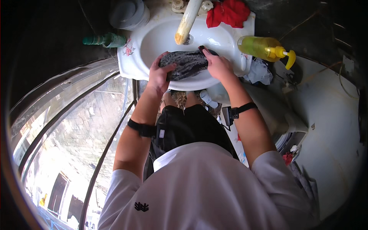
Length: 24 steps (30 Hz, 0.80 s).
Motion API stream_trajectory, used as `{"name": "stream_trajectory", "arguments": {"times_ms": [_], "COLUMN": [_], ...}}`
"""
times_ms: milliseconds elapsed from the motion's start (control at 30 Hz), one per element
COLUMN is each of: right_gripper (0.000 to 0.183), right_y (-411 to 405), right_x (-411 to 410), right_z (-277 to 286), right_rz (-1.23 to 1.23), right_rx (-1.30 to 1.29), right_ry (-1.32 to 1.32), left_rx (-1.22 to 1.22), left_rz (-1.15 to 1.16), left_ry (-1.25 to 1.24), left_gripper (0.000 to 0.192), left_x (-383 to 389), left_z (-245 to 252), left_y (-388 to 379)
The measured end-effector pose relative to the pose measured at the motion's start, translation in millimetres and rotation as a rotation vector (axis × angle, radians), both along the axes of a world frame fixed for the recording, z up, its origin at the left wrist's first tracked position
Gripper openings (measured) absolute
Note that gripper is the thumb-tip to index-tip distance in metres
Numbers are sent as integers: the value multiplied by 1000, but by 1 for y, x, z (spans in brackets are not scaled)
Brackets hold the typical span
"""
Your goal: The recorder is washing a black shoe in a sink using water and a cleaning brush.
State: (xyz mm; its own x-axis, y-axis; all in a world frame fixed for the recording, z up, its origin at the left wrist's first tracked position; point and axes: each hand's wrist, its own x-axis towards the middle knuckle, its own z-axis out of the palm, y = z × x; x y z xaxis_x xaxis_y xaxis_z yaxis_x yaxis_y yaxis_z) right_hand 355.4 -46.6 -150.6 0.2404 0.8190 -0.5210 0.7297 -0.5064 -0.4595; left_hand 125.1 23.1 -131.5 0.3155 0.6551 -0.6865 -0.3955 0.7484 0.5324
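Observation:
Over the front part of a white ceramic washbasin, I hold a dark, rounded item streaked with whitish foam. Whether it is a shoe, a cap or a pouch, I cannot tell. My left hand grips its left end, the thumb lying across the upper face. At the other end, my right hand holds the edge, with fingers at a small dark piece that has a reddish tint. The undersides of the item and most of my fingertips are hidden. Above the drain hangs a pale, stained spout.
On the basin's right rim lies a yellow-green pump bottle, below a red cloth. A green bottle and a white round container sit at the left. Window panes fill the left side; a white slipper lies on the floor.

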Motion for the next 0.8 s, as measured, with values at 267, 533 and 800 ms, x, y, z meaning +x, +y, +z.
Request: {"name": "stream_trajectory", "arguments": {"times_ms": [267,533,800], "right_gripper": [60,60,59], "right_y": [3,5,-1], "right_x": [5,-23,-16], "right_z": [-19,20,20], "right_rz": [117,123,142], "right_rx": [-33,-63,-114], "right_ry": [-170,-40,-127], "left_rx": [79,122,232], "left_rz": [-24,19,-50], "left_ry": [67,179,235], "left_gripper": [56,54,56], "left_x": [-4,-23,-28], "left_z": [-1,11,16], "left_y": [3,2,0]}}
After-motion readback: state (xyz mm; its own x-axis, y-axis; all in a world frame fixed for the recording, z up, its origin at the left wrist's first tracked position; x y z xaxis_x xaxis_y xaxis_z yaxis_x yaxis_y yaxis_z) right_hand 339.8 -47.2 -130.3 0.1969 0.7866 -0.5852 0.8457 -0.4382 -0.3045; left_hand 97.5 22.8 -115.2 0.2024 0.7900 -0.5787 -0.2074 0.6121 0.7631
